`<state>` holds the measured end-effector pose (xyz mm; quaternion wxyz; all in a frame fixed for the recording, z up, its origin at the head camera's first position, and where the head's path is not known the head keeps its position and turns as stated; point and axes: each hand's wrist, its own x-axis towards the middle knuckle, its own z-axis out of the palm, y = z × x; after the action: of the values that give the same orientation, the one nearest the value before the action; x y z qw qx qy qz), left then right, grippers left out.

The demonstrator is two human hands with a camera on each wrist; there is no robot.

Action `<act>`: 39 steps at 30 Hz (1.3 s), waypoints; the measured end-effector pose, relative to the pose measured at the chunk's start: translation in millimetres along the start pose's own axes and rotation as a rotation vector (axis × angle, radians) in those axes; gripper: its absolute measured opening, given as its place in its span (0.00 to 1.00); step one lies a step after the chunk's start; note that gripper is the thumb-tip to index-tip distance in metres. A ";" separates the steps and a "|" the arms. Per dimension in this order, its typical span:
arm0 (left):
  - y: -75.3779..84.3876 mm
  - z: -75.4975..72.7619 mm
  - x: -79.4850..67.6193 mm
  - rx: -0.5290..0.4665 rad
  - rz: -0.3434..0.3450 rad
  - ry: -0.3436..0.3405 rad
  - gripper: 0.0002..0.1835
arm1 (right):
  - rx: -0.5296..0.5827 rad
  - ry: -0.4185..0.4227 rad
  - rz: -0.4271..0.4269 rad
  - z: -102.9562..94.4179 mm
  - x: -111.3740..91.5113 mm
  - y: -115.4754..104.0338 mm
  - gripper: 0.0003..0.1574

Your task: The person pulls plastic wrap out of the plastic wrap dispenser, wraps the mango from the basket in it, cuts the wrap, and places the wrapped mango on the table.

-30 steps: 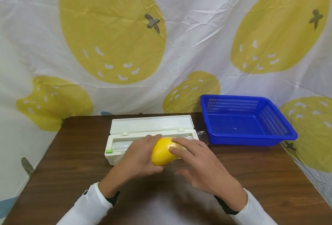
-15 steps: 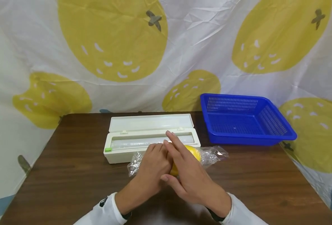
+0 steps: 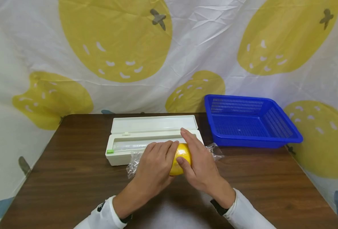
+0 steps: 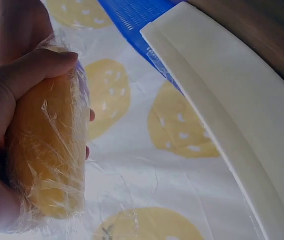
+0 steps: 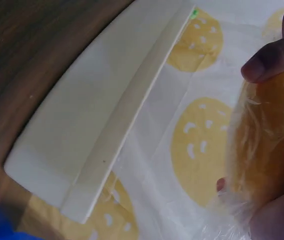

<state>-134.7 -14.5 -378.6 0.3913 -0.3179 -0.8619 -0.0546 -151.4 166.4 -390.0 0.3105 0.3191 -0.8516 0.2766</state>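
Observation:
Between both hands is a yellow mango-shaped fruit (image 3: 182,156), wrapped in clear cling film. My left hand (image 3: 157,159) grips its left side, the thumb lying across it in the left wrist view, where the film shows tight and wrinkled over the fruit (image 4: 49,135). On the other side my right hand (image 3: 199,162) holds it, thumb bent onto the front and long fingers up along the back. Loose film ends (image 3: 133,163) stick out past both hands. The right wrist view has the fruit (image 5: 272,137) at its right edge, pressed by a thumb (image 5: 256,67).
Behind the hands stands a white wrap dispenser (image 3: 115,160) with its lid (image 3: 154,124) raised, a film roll (image 3: 128,145) inside and a green slider (image 3: 110,151) at its left end. A blue basket (image 3: 256,141) sits at the back right of the brown table (image 3: 71,178).
The hands have drawn the fruit down and away from the dispenser, and loose film ends now show. The right hand has gone from lying flat over the fruit to its right side.

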 end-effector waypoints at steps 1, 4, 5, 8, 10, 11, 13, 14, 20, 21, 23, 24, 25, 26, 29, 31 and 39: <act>0.0 -0.4 0.4 -0.002 0.001 0.006 0.39 | 0.045 0.020 0.007 0.4 -0.1 1.8 0.46; -0.6 -1.3 1.3 -0.012 0.001 0.034 0.39 | 0.222 0.088 0.039 2.8 0.7 7.0 0.33; -0.7 -1.4 1.3 -0.018 -0.001 0.038 0.39 | 0.293 0.108 0.060 4.2 0.4 8.4 0.28; 0.2 -1.8 0.8 -0.046 -0.012 0.049 0.40 | 0.570 0.160 0.167 7.9 -0.6 8.8 0.20; 1.7 -2.0 0.4 -0.065 -0.022 0.063 0.39 | 0.784 0.194 0.254 10.4 -1.1 6.5 0.18; 2.7 -2.0 0.3 -0.075 -0.029 0.072 0.39 | 0.896 0.209 0.298 11.5 -1.2 5.1 0.18; 5.4 -2.3 -0.2 -0.088 -0.045 0.090 0.39 | 1.094 0.236 0.360 12.9 -0.7 2.9 0.18; 7.0 -2.1 -0.4 -0.096 -0.055 0.102 0.38 | 1.172 0.242 0.378 13.0 -0.4 2.2 0.19; 18.1 2.0 -1.4 -0.118 -0.104 0.214 0.39 | 1.524 0.139 0.471 6.4 0.5 1.0 0.23; 19.7 2.9 -1.2 -0.115 -0.110 0.229 0.39 | 1.594 0.112 0.492 5.1 0.5 1.2 0.23; 22.6 4.6 -0.7 -0.104 -0.121 0.247 0.40 | 1.731 0.071 0.540 2.9 0.7 1.3 0.24; 23.7 5.0 -0.7 -0.098 -0.128 0.246 0.40 | 1.791 0.055 0.570 2.1 0.9 1.2 0.24; 24.8 5.6 -0.8 -0.094 -0.136 0.244 0.40 | 1.835 0.048 0.602 1.6 0.7 1.1 0.24; 25.7 6.1 -1.2 -0.093 -0.145 0.235 0.41 | 1.854 0.043 0.628 1.3 0.4 0.9 0.24; 27.4 6.7 -2.8 -0.097 -0.171 0.199 0.42 | 1.855 0.049 0.710 1.5 0.0 0.4 0.24; 28.0 7.2 -3.2 -0.101 -0.181 0.180 0.42 | 1.831 0.057 0.742 1.8 0.0 0.6 0.24; 28.0 12.6 -3.6 -0.098 -0.180 0.173 0.42 | 1.814 0.080 0.766 1.8 -0.3 2.2 0.24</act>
<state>-124.4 10.1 -394.1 0.4415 -0.2520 -0.8464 -0.1589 -153.4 166.7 -392.0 -0.1341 0.1295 -0.3511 0.9176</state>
